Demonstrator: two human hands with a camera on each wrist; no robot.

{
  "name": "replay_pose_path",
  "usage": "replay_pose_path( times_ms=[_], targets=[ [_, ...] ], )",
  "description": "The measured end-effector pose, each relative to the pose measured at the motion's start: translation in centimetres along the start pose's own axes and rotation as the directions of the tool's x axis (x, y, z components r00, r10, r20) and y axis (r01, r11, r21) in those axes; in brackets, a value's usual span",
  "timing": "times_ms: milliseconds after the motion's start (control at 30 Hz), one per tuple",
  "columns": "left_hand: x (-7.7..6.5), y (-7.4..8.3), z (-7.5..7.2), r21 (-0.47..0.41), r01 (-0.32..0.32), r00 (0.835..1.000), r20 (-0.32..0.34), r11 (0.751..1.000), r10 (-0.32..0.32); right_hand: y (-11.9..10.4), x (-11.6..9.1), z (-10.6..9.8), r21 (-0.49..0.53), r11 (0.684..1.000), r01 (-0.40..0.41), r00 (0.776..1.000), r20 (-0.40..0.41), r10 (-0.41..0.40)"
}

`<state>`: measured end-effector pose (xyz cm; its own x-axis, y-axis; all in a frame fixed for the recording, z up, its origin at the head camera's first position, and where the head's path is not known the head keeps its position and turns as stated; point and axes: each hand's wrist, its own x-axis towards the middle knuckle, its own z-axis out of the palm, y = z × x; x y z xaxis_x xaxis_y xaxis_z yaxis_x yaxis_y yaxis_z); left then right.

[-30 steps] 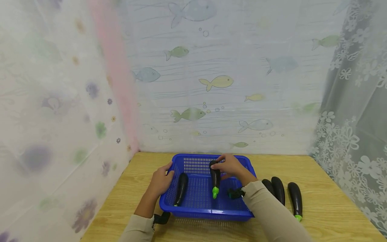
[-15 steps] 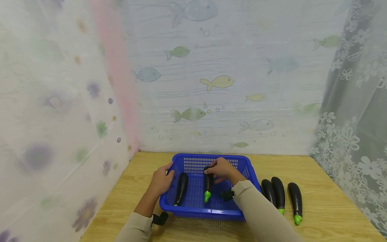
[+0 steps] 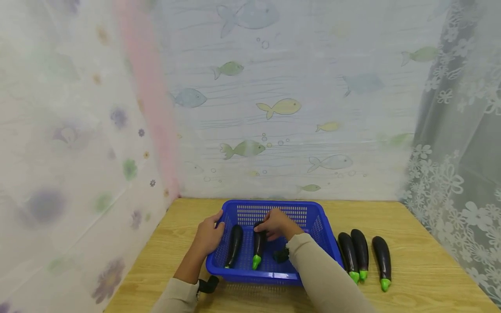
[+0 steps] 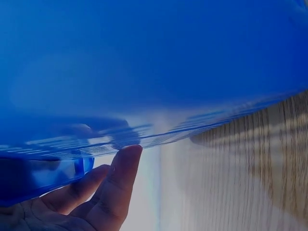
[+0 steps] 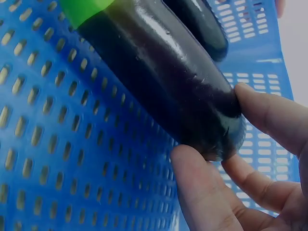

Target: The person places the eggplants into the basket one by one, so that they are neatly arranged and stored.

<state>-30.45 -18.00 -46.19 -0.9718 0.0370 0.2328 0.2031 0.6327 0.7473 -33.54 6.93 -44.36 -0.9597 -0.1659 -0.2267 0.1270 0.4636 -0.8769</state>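
Note:
A blue plastic basket (image 3: 274,274) with slotted walls sits on the table. My left hand (image 3: 208,234) holds it by the left rim; in the left wrist view, fingertips (image 4: 126,166) touch the outer wall under the rim. Inside, my right hand (image 3: 277,224) pinches the blunt end of a dark eggplant (image 3: 258,247), whose green stem end points toward me. The right wrist view shows this eggplant (image 5: 163,72) between thumb and fingers, low over the slotted floor; whether it touches cannot be told. To its left another eggplant (image 3: 234,245) lies along the basket's left side.
Right of the basket, three more eggplants lie on the wooden table (image 3: 415,261): one close to the basket wall (image 3: 348,254), one beside it (image 3: 360,250), one farther right (image 3: 382,261). Fish-patterned sheeting (image 3: 282,152) hangs behind the table, and flowered sheeting (image 3: 78,174) hangs at left.
My right hand has carried its eggplant leftward and down inside the basket, closer to the other eggplant there. My left hand has stayed on the rim.

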Motion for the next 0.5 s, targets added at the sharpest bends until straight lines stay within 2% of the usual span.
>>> replay_pose_path(
  times_ms=[200, 500],
  targets=[
    [0.1, -0.2, 0.0, -0.019, 0.007, 1.0, -0.003, 1.0, -0.007, -0.2, 0.5, 0.9, -0.024, 1.0, -0.02, 1.0, -0.013, 0.02],
    [0.0, -0.3, 0.1, -0.04, 0.025, 1.0, -0.014, 0.999, -0.026, -0.5, 0.5, 1.8, -0.06, 0.998, -0.008, 1.0, -0.018, 0.007]
  ],
)
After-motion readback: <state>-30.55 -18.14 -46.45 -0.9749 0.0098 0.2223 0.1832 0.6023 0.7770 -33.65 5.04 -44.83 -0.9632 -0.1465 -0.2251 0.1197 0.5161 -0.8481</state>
